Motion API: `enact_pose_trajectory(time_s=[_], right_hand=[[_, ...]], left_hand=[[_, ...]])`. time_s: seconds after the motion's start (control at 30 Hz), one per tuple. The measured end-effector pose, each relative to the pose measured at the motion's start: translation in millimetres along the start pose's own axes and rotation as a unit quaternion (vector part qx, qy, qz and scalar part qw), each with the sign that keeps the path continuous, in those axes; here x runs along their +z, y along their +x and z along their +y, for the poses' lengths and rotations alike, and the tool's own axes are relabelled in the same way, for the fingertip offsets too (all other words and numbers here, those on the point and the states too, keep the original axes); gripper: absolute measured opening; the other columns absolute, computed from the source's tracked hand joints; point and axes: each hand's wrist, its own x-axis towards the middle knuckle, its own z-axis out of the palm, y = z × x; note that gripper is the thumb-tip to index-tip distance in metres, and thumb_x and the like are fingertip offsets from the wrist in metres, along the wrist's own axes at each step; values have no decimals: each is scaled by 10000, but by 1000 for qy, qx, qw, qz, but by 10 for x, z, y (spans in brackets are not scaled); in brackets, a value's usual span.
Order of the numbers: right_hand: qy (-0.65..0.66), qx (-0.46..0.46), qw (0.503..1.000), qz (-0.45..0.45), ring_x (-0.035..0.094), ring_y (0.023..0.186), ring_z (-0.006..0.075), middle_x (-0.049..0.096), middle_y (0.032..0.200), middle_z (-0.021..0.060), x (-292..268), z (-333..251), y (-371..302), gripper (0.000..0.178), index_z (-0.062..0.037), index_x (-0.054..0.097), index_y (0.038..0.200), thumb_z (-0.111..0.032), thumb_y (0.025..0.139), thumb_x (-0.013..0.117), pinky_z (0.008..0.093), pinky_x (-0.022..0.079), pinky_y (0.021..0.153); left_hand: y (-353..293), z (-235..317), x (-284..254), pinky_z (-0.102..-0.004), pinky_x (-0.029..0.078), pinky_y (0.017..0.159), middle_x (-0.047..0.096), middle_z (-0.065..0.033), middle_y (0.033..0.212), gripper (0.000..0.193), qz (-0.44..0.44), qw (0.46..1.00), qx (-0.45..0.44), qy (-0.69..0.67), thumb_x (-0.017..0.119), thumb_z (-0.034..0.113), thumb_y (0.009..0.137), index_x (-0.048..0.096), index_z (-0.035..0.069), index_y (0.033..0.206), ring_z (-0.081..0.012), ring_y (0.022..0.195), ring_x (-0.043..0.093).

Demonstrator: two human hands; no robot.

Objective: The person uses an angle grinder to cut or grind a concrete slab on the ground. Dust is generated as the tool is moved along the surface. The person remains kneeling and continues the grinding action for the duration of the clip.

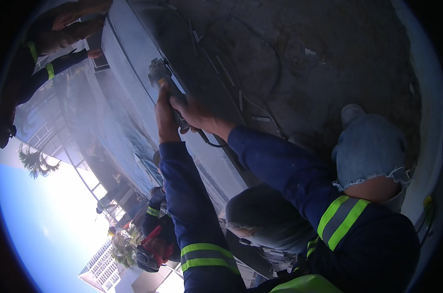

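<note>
An angle grinder [159,73] lies in both my hands, its head against or just above the pale, dusty top of a long ledge [128,41]. My left hand [165,115] is closed around the tool's body close behind the head. Farther back, my right hand [198,113] wraps the rear of the body from the right side. A dark cord [209,140] comes out of the grinder's back end below my right hand. The disc is hidden from this view. Haze like dust hangs left of the ledge.
Dark ground [319,93] right of the ledge bears cables [280,63] and thin strips [225,69]. A co-worker's sleeve [60,63] reaches toward the ledge at upper left. Another worker [155,239] is at lower left. Metal framing [80,171] stands beyond; my jeans-covered knee [370,151] is at right.
</note>
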Motion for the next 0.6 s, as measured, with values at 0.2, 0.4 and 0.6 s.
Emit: enact_pose_trajectory(time_s=[0.2,0.4,0.6], right_hand=[[27,-1,1000,-8,674,475,181,699,747,118,-9,-56,-45,487,50,644,1165,-430,1155,564,286,484,363],[25,10,999,-25,674,469,184,697,723,113,-30,-70,-57,472,41,666,1127,-418,1152,560,290,467,366],[6,10,1000,-1,674,477,194,683,724,109,12,39,51,477,41,656,1154,-425,1155,556,293,465,368]], left_hand=[[-28,33,91,-427,611,793,709,-154,1051,610,25,1000,14,-9,667,559,1093,657,-10,1315,-276,883,719],[26,-17,74,-401,590,829,701,-112,1051,587,51,997,49,5,678,521,1101,665,-15,1341,-238,886,700],[65,-29,-12,-400,596,786,704,-127,1031,594,20,999,25,-6,663,542,1096,667,-12,1312,-242,867,711]])
